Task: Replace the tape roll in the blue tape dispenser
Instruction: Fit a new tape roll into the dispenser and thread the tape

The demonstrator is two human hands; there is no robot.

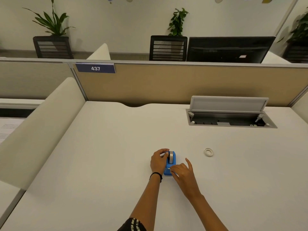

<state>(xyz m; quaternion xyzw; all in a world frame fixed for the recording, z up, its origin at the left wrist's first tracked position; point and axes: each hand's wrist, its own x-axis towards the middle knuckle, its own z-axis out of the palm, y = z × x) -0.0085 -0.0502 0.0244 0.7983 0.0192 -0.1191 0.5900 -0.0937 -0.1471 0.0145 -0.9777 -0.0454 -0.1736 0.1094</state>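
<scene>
The blue tape dispenser (170,164) stands on the white desk (116,155), near its middle front. A grey tape roll (171,155) sits in its top slot. My left hand (159,161) wraps the dispenser's left side, fingers curled over the roll. At the dispenser's near end, by the cutter, my right hand (182,172) pinches with thumb and fingers, the index finger sticking up. What it pinches is too small to tell. A thin white ring, a nearly bare tape core (209,152), lies flat on the desk to the right.
An open cable tray (230,121) with a raised lid is set into the desk at the back right. A tan partition (183,82) closes off the back, and a cream divider (41,124) borders the left side.
</scene>
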